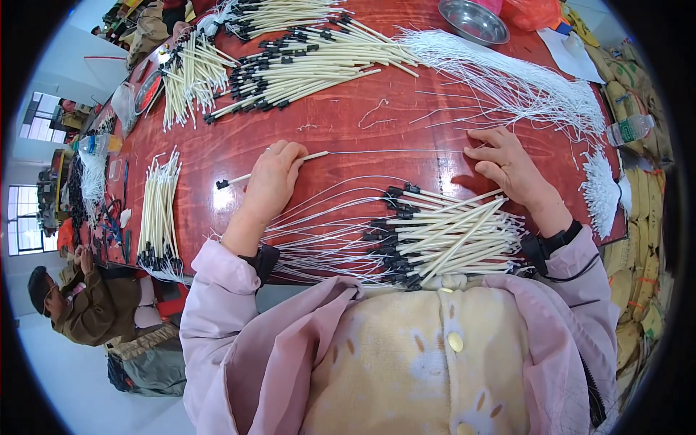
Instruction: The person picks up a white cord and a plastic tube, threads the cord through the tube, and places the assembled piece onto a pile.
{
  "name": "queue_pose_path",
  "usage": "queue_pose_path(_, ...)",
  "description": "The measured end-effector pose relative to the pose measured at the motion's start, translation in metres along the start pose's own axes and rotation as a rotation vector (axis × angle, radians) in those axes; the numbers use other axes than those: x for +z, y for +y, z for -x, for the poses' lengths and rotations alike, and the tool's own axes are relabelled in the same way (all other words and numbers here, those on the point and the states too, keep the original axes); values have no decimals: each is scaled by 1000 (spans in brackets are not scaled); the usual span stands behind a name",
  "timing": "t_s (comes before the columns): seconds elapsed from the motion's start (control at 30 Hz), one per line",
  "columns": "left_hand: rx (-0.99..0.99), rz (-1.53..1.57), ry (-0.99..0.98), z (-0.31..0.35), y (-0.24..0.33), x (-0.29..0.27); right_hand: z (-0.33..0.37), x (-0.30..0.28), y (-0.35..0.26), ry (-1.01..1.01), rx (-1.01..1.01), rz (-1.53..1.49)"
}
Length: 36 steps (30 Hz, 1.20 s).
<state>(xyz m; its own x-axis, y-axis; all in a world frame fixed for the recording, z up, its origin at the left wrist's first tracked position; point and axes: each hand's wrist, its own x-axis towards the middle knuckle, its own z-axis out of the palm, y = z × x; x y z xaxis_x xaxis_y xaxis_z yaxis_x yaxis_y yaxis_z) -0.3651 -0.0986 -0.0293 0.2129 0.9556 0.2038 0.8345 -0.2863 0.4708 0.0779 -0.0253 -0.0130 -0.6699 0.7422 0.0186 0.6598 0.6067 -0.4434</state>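
Observation:
My left hand is closed round a thin cream tube, which lies slantwise under it. A black end piece sits at the tube's left end. Out of its right end a white cord runs straight across to my right hand, whose fingertips pinch it; the remaining fingers are loosely bent. Just in front of me, between my forearms, lies a pile of cream tubes with black ends, several white cords trailing from it to the left.
Large bundles of black-ended tubes lie at the far side of the red table. Loose white cords spread at far right, near a metal bowl. Another tube bundle is at left. A co-worker sits beyond the left edge.

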Motion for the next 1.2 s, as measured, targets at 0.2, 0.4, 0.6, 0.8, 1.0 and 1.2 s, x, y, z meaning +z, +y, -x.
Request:
queue_pose_path(0.2, 81, -79, -11, -12, 14, 12, 1, -1, -3, -26, -67, 49)
queue_pose_path(0.4, 278, -142, -106, -70, 68, 72, -13, 10, -35, -60, -151, 201)
queue_pose_path(0.6, 359, -188, -132, -78, 134, 97, -27, 23, -23, 24, -233, 157)
queue_pose_path(0.8, 186, -320, 0, -40, 117, 22, -24, 7, 2, 161, -145, 217)
queue_pose_path(1.0, 8, -385, -105, -21, 19, 26, -68, 23, -44, 9, -268, 266)
queue_pose_path(1.2, 69, -142, -10, -25, 39, 22, -79, 42, -32, 217, -390, 324)
